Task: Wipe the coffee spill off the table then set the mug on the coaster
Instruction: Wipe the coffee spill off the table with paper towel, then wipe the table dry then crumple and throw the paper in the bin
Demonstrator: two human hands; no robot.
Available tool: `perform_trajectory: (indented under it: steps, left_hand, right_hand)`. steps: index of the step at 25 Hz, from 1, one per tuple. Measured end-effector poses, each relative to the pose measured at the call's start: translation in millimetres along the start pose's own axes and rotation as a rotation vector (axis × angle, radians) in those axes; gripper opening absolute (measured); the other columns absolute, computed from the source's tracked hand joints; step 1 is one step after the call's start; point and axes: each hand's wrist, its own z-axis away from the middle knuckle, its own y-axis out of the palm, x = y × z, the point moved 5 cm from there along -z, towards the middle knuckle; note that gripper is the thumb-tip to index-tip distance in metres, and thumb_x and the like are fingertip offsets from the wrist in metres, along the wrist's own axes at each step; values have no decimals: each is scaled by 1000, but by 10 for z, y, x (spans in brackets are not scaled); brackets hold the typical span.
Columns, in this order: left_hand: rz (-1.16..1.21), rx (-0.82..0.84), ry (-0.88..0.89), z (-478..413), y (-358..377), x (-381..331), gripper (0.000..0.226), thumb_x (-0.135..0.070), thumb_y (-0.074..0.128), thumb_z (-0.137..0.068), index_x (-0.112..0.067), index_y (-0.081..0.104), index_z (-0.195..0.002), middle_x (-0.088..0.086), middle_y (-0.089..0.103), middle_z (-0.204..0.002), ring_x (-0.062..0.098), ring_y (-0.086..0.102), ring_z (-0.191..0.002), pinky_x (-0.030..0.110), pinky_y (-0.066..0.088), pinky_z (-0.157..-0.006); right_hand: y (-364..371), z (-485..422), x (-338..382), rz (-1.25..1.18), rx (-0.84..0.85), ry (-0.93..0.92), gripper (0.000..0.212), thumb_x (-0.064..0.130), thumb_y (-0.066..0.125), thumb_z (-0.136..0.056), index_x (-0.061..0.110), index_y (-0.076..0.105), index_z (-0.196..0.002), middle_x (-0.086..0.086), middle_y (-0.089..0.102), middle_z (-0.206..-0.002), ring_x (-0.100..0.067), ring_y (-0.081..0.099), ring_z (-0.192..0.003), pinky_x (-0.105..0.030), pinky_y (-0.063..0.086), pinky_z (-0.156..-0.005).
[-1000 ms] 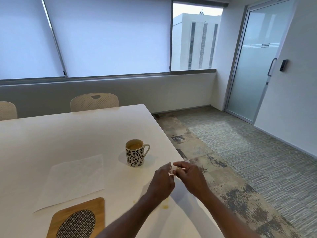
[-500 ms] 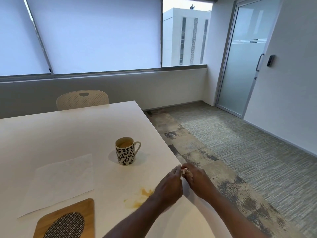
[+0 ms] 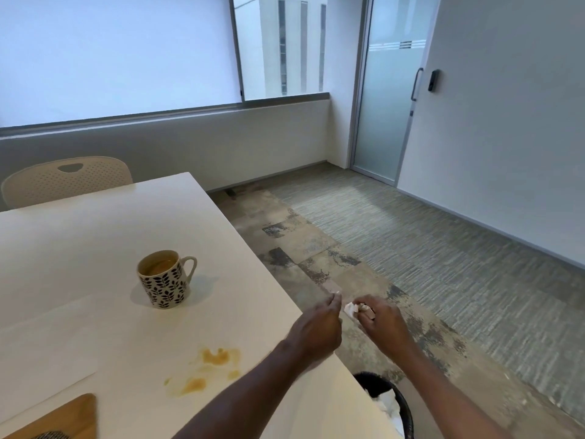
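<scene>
A white mug [image 3: 164, 280] with a dark leaf pattern stands upright on the white table [image 3: 95, 236], holding coffee. Brown coffee spill [image 3: 209, 365] stains the table near its right edge. The wooden coaster [image 3: 63, 419] with a woven centre shows at the bottom left corner. A white paper napkin [image 3: 41, 350] lies flat left of the spill. My right hand [image 3: 383, 321] hangs past the table edge, closed on a small crumpled tissue [image 3: 353, 308]. My left hand [image 3: 316, 327] hovers over the table edge beside it, fingertips pinched, holding nothing that I can see.
A black waste bin [image 3: 399, 403] with white paper inside stands on the floor just below my right forearm. A cream perforated chair [image 3: 66, 179] sits at the far side of the table. Carpeted floor stretches right toward a frosted glass door [image 3: 386, 106].
My hands have separated; the right one carries the crumpled tissue off past the table edge. The view swung right and down, bringing the bin and the whole spill into sight.
</scene>
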Motion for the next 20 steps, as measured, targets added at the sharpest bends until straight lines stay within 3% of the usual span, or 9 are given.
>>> perform_trajectory:
  steps: [3,5,7,9,12,14,16,20]
  left_hand:
    - [-10,20,38,-143,111,-76,62,-12,42,-97,-3,21,-154,17,28,-160,27,30,-147,29,26,-118]
    - [-6,16,49,-226,155,-98,61,-14,42,-97,-3,22,-154,17,29,-160,27,31,-147,29,26,-118]
    - [-5,4,53,-268,176,-104,61,-17,42,-98,-5,21,-154,15,28,-160,26,31,-147,29,26,-118]
    - [-4,-6,56,-272,174,-100,61,-19,42,-99,-6,21,-154,13,29,-160,25,31,-147,28,25,-118]
    - [16,-31,54,-228,104,-86,60,-19,42,-99,-7,23,-154,13,30,-160,24,31,-147,24,22,-116]
    - [41,-65,38,-172,-14,-44,58,-20,41,-99,-9,24,-154,11,31,-160,22,31,-147,21,20,-115]
    - [63,-107,23,-105,-173,8,57,-19,41,-99,-9,28,-153,11,34,-159,20,33,-146,19,19,-114]
    - [63,-189,-14,198,-575,222,54,-18,40,-98,-9,32,-152,11,38,-156,19,38,-144,16,22,-112]
  right_hand:
    - [-26,109,-384,31,-24,80,25,9,74,-82,19,71,-104,0,71,-100,-9,64,-88,-3,36,-75]
    - [41,185,-663,44,32,167,35,10,72,-84,18,66,-118,-4,68,-117,-21,64,-109,-16,44,-88]
    - [155,285,-888,52,157,289,55,16,67,-89,17,48,-141,-6,51,-144,-27,45,-136,-33,38,-107]
    - [203,320,-1011,51,153,371,64,19,64,-92,15,34,-149,-8,39,-154,-27,35,-143,-38,31,-114]
    - [111,194,-893,-2,-15,417,52,15,60,-93,8,44,-142,-16,50,-145,-31,49,-132,-41,41,-106]
    - [23,24,-607,-44,-96,391,40,14,60,-92,8,56,-132,-17,63,-130,-30,63,-112,-41,51,-93]
    - [-10,-151,-222,-69,-111,287,30,11,60,-91,9,65,-120,-13,72,-114,-23,68,-96,-35,56,-83]
    - [147,-304,737,-63,-77,3,18,14,64,-91,12,72,-107,-4,75,-101,-13,68,-87,-24,54,-76]
